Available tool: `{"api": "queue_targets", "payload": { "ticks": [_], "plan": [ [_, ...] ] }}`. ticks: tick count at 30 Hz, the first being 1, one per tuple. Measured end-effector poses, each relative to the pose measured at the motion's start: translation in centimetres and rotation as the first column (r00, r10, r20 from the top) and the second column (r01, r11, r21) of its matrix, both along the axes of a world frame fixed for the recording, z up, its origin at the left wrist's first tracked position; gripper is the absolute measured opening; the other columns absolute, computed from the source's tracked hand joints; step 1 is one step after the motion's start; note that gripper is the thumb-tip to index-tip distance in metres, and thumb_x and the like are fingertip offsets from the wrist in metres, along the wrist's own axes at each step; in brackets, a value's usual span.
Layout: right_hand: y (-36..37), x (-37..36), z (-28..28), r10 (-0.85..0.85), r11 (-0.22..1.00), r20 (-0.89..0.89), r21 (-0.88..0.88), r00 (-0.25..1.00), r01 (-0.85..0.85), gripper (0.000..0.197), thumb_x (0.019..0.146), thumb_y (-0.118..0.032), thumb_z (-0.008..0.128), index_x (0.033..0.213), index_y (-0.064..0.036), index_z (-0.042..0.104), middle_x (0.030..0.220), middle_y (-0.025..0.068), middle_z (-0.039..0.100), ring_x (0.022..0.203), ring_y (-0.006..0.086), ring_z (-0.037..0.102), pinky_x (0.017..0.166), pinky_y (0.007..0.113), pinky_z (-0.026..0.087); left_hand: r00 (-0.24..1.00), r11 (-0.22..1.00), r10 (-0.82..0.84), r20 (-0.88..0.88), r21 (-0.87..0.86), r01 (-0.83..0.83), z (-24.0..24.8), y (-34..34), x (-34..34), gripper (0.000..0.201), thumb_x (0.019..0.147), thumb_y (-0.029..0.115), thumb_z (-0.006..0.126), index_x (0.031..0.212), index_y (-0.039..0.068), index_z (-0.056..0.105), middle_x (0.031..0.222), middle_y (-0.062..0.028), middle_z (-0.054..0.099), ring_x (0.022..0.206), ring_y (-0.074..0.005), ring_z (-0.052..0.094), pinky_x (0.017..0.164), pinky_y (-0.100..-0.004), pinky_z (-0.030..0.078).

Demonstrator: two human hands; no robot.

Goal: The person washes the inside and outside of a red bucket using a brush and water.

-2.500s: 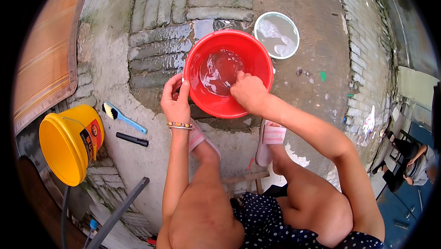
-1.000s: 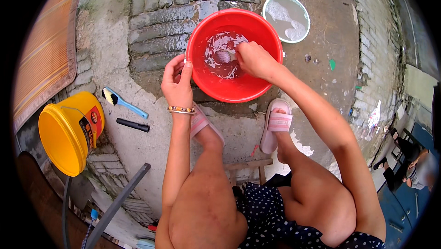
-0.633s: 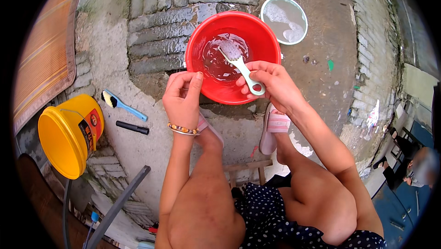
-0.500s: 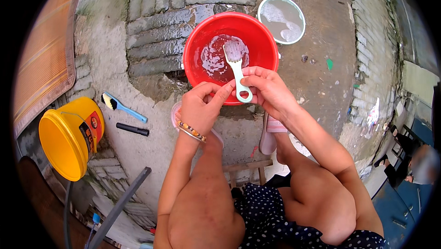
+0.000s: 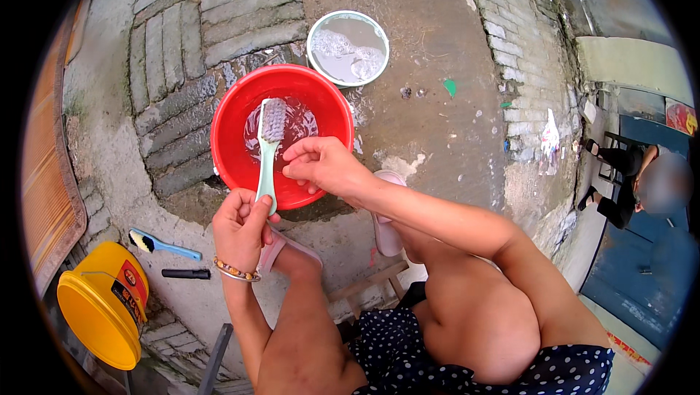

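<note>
Pale-green scrub brush (image 5: 267, 154): handle end in the left hand, head over the red basin, pale bristles at the end farthest from the person.
Left hand (image 5: 242, 226): thumb and fingers clasped on the brush's handle end, at the basin's near rim; beaded bracelet (image 5: 240, 272) and silver-coloured bangle on the wrist.
Right hand (image 5: 321, 167): released, fingers loosely curled over the basin, just to the right of the brush.
Red basin (image 5: 227, 133): round plastic, on wet ground, clear-looking water inside.
White-rimmed bucket (image 5: 348, 13): just beyond the basin, toward the right; cloudy water with two patches of suds.
Blue-handled brush (image 5: 175, 248): on the concrete at left, black and cream bristles.
Black cylindrical object (image 5: 186, 274): lying just nearer the person than that brush.
Yellow bucket (image 5: 91, 307): at far left, tipped over, mouth toward the lower left.
Pink sandals (image 5: 389, 231): on the person's feet, near the basin.
Seated person (image 5: 625, 191): at far right, in dark trousers.
</note>
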State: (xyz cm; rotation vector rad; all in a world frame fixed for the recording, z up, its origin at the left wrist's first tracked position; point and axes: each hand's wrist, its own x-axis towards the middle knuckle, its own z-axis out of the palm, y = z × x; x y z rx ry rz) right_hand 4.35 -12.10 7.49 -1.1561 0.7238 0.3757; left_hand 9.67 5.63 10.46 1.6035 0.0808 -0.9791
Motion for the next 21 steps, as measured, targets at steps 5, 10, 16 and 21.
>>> {"api": "queue_targets", "payload": {
  "ticks": [5, 10, 16, 21],
  "plan": [
    [-0.8, 1.6, -2.9, 0.215, 0.911, 0.139, -0.385, 0.967, -0.147, 0.021, 0.076, -0.007, 0.068, 0.092, 0.0048, 0.064, 0.07, 0.0037, 0.058, 0.064, 0.0095, 0.056, 0.055, 0.024, 0.044, 0.99, 0.991, 0.111, 0.088, -0.082, -0.104, 0.5, 1.2, 0.7, 0.01, 0.088, 0.009, 0.057, 0.083, 0.004, 0.052, 0.065, -0.0065, 0.062, 0.04, -0.0028, 0.042, 0.038, -0.0166, 0.031],
    [1.2, 5.0, -5.6, 0.395, 0.632, -0.015, -0.722, 0.918, -0.284, 0.026, 0.069, -0.012, 0.07, 0.091, 0.0016, 0.067, 0.077, 0.0176, 0.065, 0.076, 0.028, 0.065, 0.069, 0.036, 0.05, 0.95, 0.959, 0.268, 0.161, -0.138, -0.247, 0.3, 2.4, 1.1, 0.01, 0.089, 0.011, 0.056, 0.083, 0.004, 0.051, 0.065, -0.0065, 0.062, 0.042, -0.0031, 0.042, 0.04, -0.0168, 0.032],
    [3.2, 7.3, -7.9, 0.377, 0.582, -0.202, -0.708, 0.904, -0.401, 0.022, 0.07, -0.012, 0.068, 0.09, -0.002, 0.067, 0.091, 0.0206, 0.064, 0.088, 0.0328, 0.063, 0.077, 0.041, 0.05, 0.926, 0.937, 0.338, 0.167, -0.155, -0.314, -0.2, 2.9, 1.3, 0.012, 0.09, 0.012, 0.056, 0.083, 0.004, 0.051, 0.065, -0.0062, 0.061, 0.043, -0.0037, 0.042, 0.041, -0.0171, 0.032],
    [4.2, 7.5, -10.8, 0.539, 0.376, -0.157, -0.834, 0.828, -0.403, 0.016, 0.07, -0.01, 0.064, 0.082, 0.0007, 0.065, 0.094, 0.0216, 0.061, 0.086, 0.0375, 0.061, 0.075, 0.045, 0.05, 0.908, 0.912, 0.395, 0.142, -0.181, -0.368, -0.7, 3.3, 1.4, 0.013, 0.09, 0.014, 0.056, 0.083, 0.004, 0.051, 0.066, -0.0065, 0.06, 0.044, -0.0041, 0.042, 0.041, -0.017, 0.032]
  ]
}}
